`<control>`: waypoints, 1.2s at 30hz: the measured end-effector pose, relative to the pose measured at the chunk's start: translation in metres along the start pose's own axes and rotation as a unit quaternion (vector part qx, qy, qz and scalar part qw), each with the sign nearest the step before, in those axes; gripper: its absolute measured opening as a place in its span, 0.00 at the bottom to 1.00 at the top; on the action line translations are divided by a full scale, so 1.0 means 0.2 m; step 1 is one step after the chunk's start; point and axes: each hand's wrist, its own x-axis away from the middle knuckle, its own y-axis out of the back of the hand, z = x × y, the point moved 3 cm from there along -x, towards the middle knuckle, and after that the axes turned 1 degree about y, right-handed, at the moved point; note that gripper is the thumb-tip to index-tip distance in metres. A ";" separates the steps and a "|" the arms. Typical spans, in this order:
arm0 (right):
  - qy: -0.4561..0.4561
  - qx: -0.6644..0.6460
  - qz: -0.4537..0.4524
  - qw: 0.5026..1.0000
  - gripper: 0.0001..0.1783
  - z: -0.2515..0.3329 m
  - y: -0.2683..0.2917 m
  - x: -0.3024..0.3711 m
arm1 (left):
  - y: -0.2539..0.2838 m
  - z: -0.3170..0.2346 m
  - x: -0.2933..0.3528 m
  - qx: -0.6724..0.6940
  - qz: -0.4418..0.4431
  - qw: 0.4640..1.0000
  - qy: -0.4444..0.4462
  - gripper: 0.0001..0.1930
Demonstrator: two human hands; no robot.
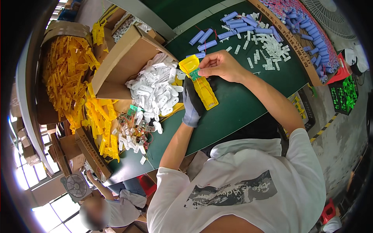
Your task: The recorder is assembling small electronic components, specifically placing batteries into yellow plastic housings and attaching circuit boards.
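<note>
In the middle, my gloved left hand (192, 104), grey with a black palm, is closed round a long yellow plastic housing (206, 95) tilted over the table. A small green circuit board (194, 74) with thin red wires sits at the housing's upper part, below its rounded yellow head. My bare right hand (223, 66) comes from the right, thumb and forefinger pinched on the board's edge. Its other fingers are curled and partly hidden. Close to the left hand lies a heap of white plastic parts (153, 83), spilling from a tipped cardboard box (120, 64).
Blue cylindrical battery cells (243, 27) and small white pieces (272, 48) lie on the green table (233, 101). A carton of cells (318, 42) borders the right. Yellow housings (68, 73) fill a box at left, near wired circuit boards (134, 128). Another person (124, 209) works lower left.
</note>
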 end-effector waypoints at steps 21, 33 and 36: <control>0.072 0.119 -0.043 0.989 0.09 0.02 -0.04 0.02 | 0.04 0.02 0.01 -0.104 -0.003 0.992 -0.072 0.21; 0.139 0.446 -0.020 0.884 0.15 0.06 -0.04 0.07 | -0.02 -0.03 0.02 -0.022 -0.042 0.995 -0.085 0.18; 0.171 0.445 -0.003 0.879 0.16 0.04 -0.07 0.07 | -0.02 -0.03 0.02 -0.022 -0.043 0.996 -0.081 0.17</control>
